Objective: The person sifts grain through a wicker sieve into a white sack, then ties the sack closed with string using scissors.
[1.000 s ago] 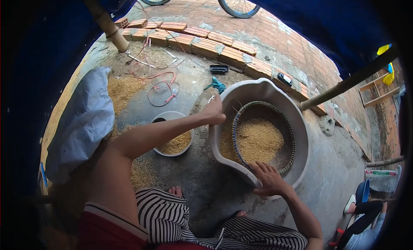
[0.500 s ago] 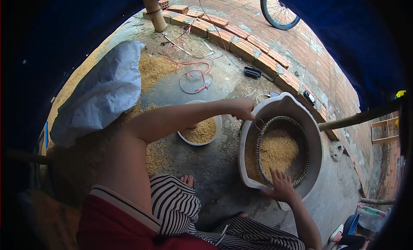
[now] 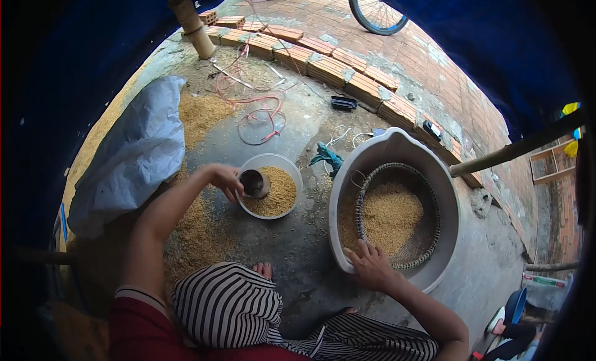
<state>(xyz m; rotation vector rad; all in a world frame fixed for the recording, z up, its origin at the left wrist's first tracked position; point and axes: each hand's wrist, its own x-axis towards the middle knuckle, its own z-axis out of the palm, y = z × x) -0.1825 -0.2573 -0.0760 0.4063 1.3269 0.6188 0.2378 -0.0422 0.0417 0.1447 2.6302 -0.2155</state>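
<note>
My left hand [image 3: 228, 180] is closed on a small metal cup [image 3: 254, 183], tilted with its dark opening toward me. The cup is over the left side of a round whitish tub [image 3: 300, 196] of golden grain [image 3: 277, 192]. On the right, my right hand [image 3: 372, 266] reaches over the near rim of a large grey basin [image 3: 339, 237]. Its fingers bend over the bound rim of a round sieve [image 3: 438, 221] inside the basin, with the thumb apart. A mound of grain [image 3: 391, 217] lies in the sieve.
A pale plastic sheet [image 3: 139, 153] lies at left beside spilled grain [image 3: 202, 119]. Behind are pink cord [image 3: 267, 112], a black object [image 3: 343, 103], a teal cloth [image 3: 326, 157] and a brick row [image 3: 329, 69]. A pole [image 3: 518, 144] stretches past the basin's right side.
My left hand has moved left from the basin's far-left rim to the tub and now holds the cup. My right hand's fingers have drawn back from over the grain to the sieve rim.
</note>
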